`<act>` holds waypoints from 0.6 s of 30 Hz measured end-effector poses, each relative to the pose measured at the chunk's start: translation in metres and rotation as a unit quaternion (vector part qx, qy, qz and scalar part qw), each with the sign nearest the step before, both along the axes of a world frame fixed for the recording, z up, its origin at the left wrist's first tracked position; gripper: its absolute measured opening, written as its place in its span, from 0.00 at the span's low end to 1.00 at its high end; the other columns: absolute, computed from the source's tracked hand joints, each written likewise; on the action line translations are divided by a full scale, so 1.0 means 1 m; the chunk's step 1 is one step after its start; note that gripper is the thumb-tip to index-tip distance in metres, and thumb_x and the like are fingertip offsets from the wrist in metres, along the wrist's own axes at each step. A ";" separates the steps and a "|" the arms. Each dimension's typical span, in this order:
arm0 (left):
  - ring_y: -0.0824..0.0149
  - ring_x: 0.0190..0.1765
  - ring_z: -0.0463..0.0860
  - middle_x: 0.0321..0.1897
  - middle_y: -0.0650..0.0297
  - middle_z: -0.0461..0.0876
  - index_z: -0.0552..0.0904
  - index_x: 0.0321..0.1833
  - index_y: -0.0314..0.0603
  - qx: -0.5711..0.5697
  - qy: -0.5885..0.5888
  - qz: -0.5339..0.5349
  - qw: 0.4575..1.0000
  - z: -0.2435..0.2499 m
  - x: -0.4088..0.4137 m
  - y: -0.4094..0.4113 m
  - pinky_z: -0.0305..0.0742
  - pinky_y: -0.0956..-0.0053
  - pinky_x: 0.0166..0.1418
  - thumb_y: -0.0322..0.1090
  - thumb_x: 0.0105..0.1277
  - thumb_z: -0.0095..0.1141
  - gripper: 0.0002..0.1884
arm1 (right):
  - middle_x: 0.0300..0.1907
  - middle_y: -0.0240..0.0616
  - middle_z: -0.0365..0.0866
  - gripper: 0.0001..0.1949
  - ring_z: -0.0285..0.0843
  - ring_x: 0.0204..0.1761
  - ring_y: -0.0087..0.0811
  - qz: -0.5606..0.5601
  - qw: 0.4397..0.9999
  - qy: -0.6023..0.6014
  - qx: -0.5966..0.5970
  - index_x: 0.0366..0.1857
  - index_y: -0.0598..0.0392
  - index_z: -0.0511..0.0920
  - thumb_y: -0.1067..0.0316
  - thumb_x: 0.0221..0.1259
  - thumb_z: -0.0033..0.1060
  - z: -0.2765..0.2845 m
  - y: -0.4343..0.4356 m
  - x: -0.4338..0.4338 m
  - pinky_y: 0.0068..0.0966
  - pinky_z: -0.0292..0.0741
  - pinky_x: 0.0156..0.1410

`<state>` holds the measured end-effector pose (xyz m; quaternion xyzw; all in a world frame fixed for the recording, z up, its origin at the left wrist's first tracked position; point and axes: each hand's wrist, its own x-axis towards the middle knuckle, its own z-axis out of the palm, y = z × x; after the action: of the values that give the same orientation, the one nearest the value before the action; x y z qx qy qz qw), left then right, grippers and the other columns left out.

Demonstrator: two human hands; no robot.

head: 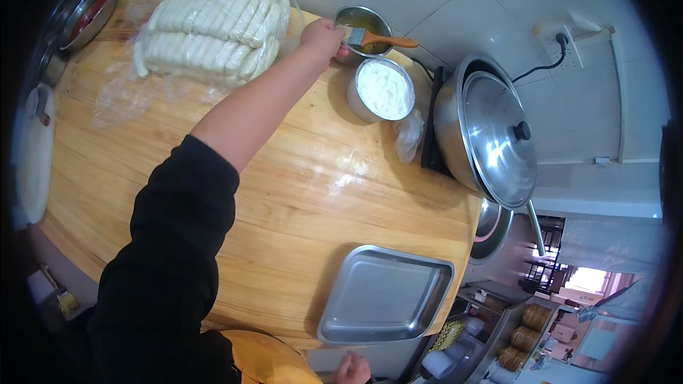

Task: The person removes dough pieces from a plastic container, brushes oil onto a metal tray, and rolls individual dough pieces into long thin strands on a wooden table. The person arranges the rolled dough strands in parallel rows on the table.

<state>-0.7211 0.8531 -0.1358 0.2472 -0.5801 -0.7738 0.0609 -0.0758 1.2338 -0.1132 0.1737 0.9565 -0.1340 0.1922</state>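
Note:
My left hand (323,44) reaches across the table, its fingers closed at the left rim of a small steel bowl (368,15) that holds yellowish liquid. A pastry brush (381,39) with an orange-brown handle lies across that bowl, bristles towards my hand. Close by on the right is a metal container of white powder (385,88), which looks like flour. Left of my hand, two rows of white dough strips (213,26) lie under clear plastic film. My right hand (352,369) is low at the bottom edge, beside a yellow apron (267,354), fingers curled and partly cut off.
A rectangular metal tray (387,296) rests on the wooden table (288,213) at the near right. A large lidded steel pot (499,138) stands at the right edge. Crumpled plastic (410,136) lies by it. Bowls (93,13) and a white roll-like object (37,160) line the left.

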 end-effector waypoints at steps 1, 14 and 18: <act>0.65 0.29 0.84 0.33 0.56 0.81 0.73 0.37 0.38 0.009 0.015 0.010 1.000 0.008 0.012 -0.005 0.85 0.71 0.35 0.28 0.73 0.55 0.06 | 0.51 0.43 0.78 0.26 0.75 0.52 0.35 -0.098 0.984 -0.018 -0.145 0.68 0.48 0.73 0.61 0.66 0.64 -0.027 0.024 0.022 0.37 0.73 0.57; 0.68 0.25 0.86 0.26 0.60 0.83 0.77 0.35 0.38 0.022 0.002 -0.053 0.998 0.018 0.302 -0.005 0.81 0.70 0.26 0.27 0.68 0.60 0.05 | 0.45 0.38 0.78 0.29 0.79 0.35 0.28 -0.058 0.850 0.261 -0.453 0.74 0.56 0.63 0.74 0.70 0.61 0.023 -0.100 -0.189 0.28 0.80 0.40; 0.68 0.24 0.86 0.25 0.61 0.82 0.76 0.35 0.39 0.047 -0.047 -0.092 0.994 0.003 0.397 0.027 0.80 0.71 0.26 0.29 0.69 0.59 0.06 | 0.46 0.38 0.76 0.31 0.76 0.32 0.26 -0.213 0.780 0.175 -0.562 0.75 0.57 0.58 0.71 0.72 0.61 0.043 -0.140 -0.236 0.27 0.79 0.37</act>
<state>-0.3238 0.8797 -0.1323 0.2314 -0.5659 -0.7898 -0.0498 -0.3120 1.0938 -0.0697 0.2073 0.6670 -0.7138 0.0514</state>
